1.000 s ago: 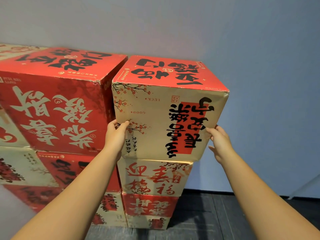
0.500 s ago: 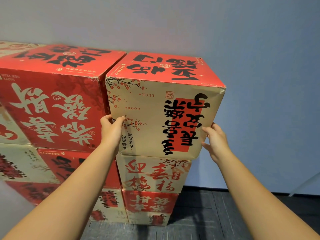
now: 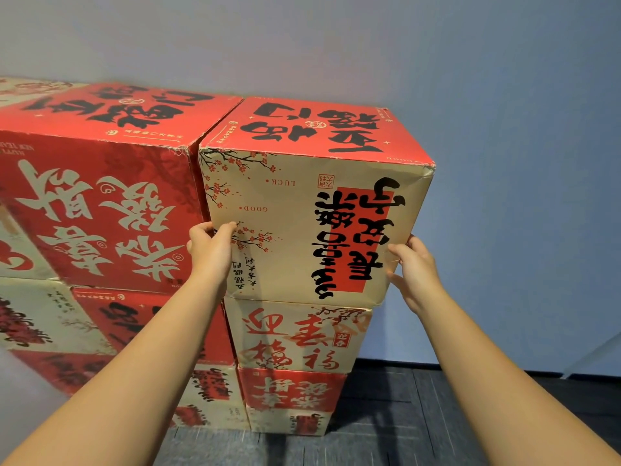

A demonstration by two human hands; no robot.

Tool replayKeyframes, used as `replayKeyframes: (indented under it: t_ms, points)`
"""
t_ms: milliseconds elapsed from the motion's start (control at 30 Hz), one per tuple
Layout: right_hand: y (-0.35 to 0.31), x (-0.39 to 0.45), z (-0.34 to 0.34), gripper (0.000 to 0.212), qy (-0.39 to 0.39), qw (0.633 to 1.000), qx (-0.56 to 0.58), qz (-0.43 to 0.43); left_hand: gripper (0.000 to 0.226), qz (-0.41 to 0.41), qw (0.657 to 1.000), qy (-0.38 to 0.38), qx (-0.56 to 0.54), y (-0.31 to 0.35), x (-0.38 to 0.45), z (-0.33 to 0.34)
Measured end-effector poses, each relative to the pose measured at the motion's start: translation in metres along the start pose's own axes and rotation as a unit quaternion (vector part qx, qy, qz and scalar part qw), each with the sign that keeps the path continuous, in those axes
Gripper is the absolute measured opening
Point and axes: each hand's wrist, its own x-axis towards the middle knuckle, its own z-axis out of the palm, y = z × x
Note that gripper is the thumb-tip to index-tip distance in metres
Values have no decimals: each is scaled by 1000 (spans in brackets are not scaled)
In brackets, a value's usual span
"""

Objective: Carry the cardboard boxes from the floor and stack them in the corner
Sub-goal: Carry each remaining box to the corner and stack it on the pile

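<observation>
My left hand [image 3: 210, 250] gripped the top cardboard box [image 3: 295, 213] at its left front edge, thumb on the face. My right hand [image 3: 415, 267] clasped the right edge, equally near. The box sat straight ahead on the box beneath [image 3: 299, 334] (squarish, no clear long axis), beside the red box [image 3: 100, 210].

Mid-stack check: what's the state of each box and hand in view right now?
Top box, closed, print upside down, sitting on the right column.
Beige box beneath, closed, bearing the top box.
Red box, closed, topping the neighbouring column beside the top box.
Left hand, fingers grip the top box's left front edge.
Right hand, holds its right front edge.
</observation>
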Motion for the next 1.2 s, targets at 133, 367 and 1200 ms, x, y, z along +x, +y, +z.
replayKeyframes:
  t_ms: [133,367,1200]
  points:
    - [1,0,0,35,-3,1000,0,0,51,5,1000,7,5,-1,0,2]
    - [4,-1,0,33,1,1000,-10,1,51,17,999,23,18,-1,-4,3]
    - [7,2,-7,36,-36,999,-23,9,62,16,1000,-8,15,1,-17,5]
